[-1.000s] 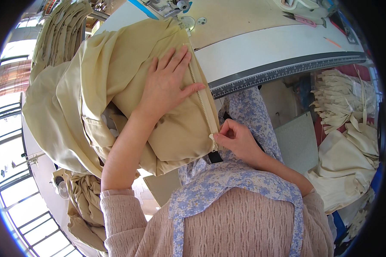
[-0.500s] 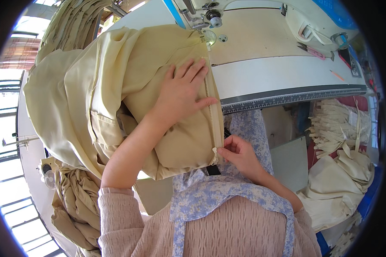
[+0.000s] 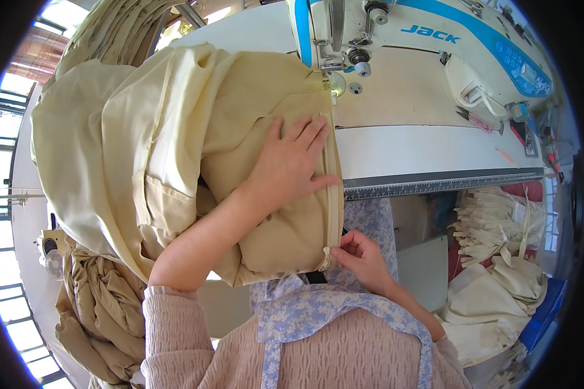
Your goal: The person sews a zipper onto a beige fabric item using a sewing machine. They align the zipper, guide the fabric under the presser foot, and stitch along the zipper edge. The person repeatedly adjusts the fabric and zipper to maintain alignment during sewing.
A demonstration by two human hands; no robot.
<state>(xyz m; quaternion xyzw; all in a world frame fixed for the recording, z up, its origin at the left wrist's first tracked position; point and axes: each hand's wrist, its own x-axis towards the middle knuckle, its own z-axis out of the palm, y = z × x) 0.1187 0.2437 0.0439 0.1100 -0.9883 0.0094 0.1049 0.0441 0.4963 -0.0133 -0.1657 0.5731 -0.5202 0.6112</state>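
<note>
A khaki garment (image 3: 253, 91) with pale folds spreads over the sewing table, its straight zipper (image 3: 329, 207) running toward the presser foot of a white-and-blue sewing machine (image 3: 383, 32). My left hand (image 3: 289, 155) lies on the fabric, fingers spread, with the fingertips and thumb beside the zipper teeth. My right hand (image 3: 360, 253) is closed in a pinch at the lower end of the zipper, by the zipper pull (image 3: 326, 251), holding the garment's edge there.
A dark ruler strip (image 3: 435, 181) edges the white tabletop. Pink-handled snips (image 3: 475, 121) lie right of the machine bed. Stacked fabric pieces (image 3: 110, 26) stand back left. A crumpled khaki pile (image 3: 97, 311) is lower left, cream strips (image 3: 480, 220) and cloth (image 3: 480, 298) lower right.
The view has shifted upward, showing more of the machine, so hands and garment appear lower in the picture. Both hands keep nearly the same pose on the garment.
</note>
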